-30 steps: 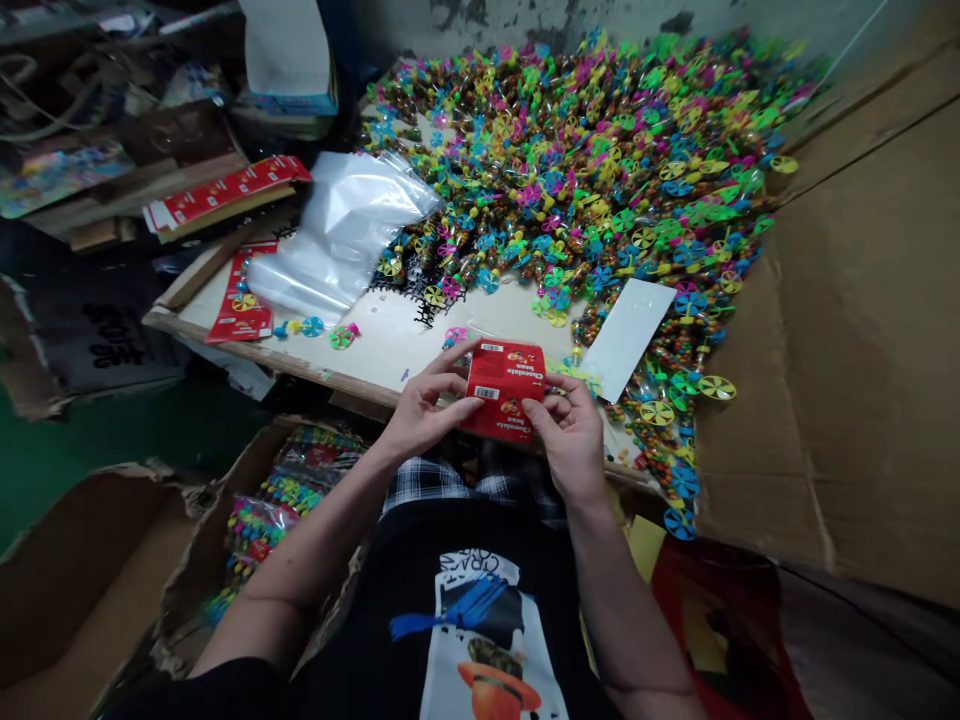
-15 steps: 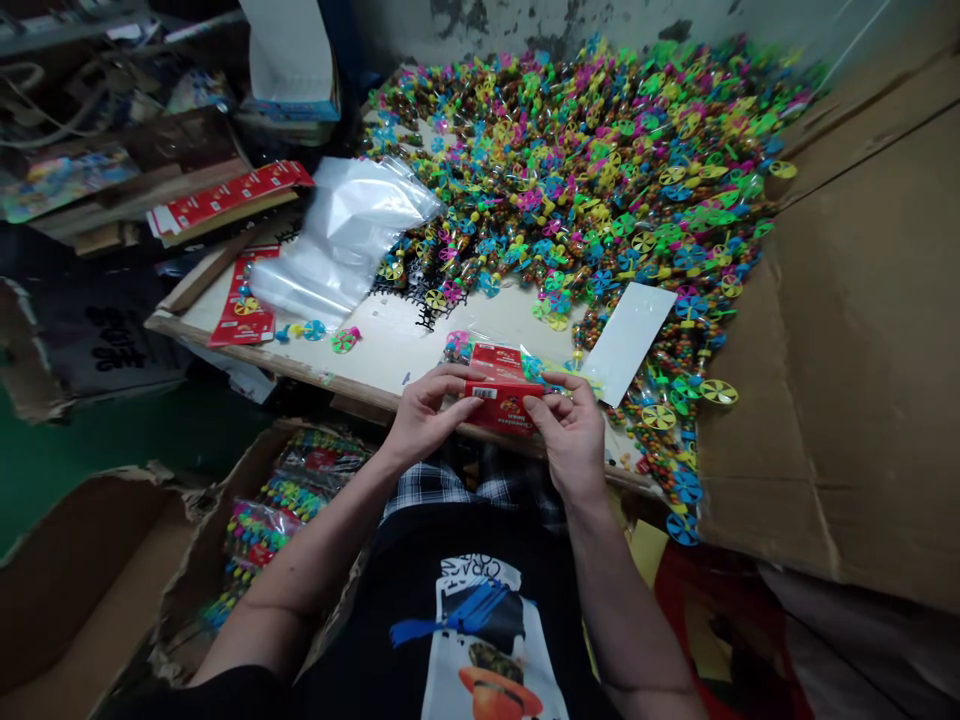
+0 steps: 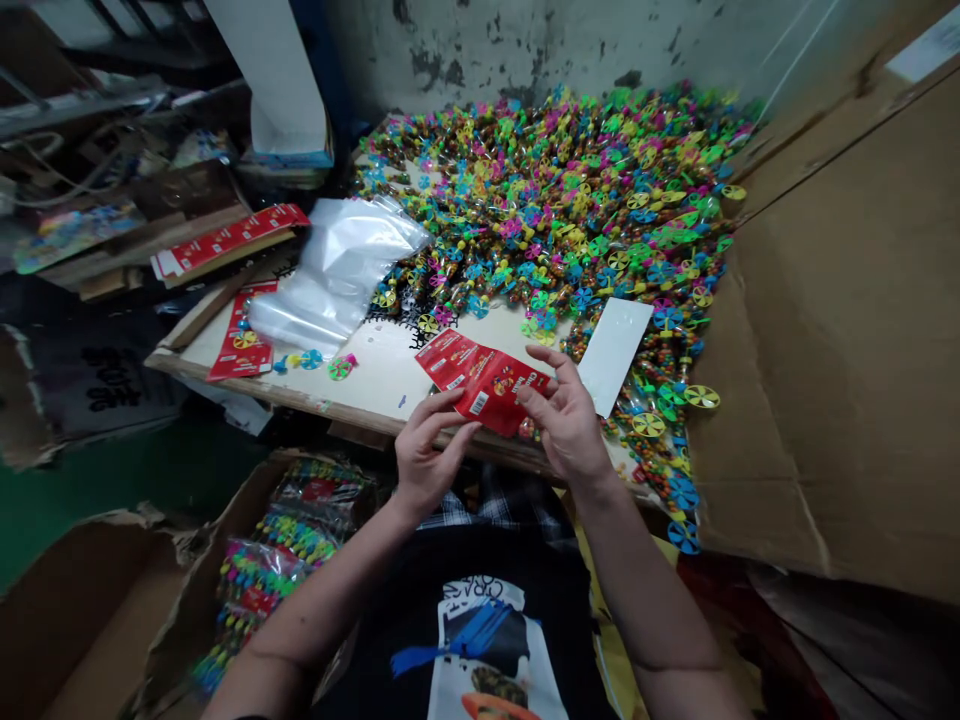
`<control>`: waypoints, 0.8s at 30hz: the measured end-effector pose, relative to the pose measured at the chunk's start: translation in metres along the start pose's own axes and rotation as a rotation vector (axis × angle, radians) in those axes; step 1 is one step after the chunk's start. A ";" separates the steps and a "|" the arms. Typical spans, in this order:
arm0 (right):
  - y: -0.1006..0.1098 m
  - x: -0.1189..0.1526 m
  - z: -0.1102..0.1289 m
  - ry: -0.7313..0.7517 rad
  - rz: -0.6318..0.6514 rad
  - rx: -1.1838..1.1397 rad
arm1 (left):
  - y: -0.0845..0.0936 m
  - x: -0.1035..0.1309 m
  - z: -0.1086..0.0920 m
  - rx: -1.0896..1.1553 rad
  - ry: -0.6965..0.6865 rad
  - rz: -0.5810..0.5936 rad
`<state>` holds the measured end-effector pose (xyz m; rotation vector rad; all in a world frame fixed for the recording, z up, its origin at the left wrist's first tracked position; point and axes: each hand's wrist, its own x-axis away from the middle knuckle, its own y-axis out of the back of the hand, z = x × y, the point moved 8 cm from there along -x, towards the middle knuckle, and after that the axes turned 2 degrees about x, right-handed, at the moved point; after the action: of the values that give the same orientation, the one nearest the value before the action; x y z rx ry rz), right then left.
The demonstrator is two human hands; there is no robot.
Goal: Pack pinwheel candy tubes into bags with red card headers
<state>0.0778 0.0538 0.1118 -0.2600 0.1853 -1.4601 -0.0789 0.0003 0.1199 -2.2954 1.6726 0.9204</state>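
A red printed header card (image 3: 499,385), with a barcode and lettering, lies tilted between my hands above the table's front edge. A crease separates its main panel from the narrower part at upper left. My right hand (image 3: 566,415) pinches its right end, thumb on top and fingers behind. My left hand (image 3: 431,450) is at the card's lower left edge, fingertips and thumb touching it; how firmly it grips, I cannot tell. Beyond the card lies a big heap of candy-filled tubes with coloured pinwheels (image 3: 555,210). To the right rests a white rectangular card (image 3: 616,355).
Clear plastic bags (image 3: 330,270) lie on the table's left side, near red card strips (image 3: 244,345) and a few loose pinwheels (image 3: 341,367). An open carton (image 3: 247,480) of packed bags stands below left. A large cardboard sheet (image 3: 825,400) borders the right.
The red card has turned and its upper part now spreads to the upper left. My left hand has moved lower on it. Pinwheels and clear film beside the card no longer show. The view has shifted.
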 end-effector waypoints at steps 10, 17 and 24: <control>-0.004 -0.004 0.013 -0.068 0.229 0.140 | 0.004 -0.032 -0.019 -0.023 -0.014 0.153; -0.017 -0.009 0.051 0.282 0.241 0.653 | -0.025 -0.037 0.006 0.415 0.540 0.488; -0.043 0.029 0.068 0.898 0.030 1.296 | -0.027 -0.021 0.025 0.513 0.713 0.265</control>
<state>0.0591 0.0256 0.1902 1.4457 -0.0706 -1.3079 -0.0685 0.0388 0.1054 -2.1677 2.1655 -0.3599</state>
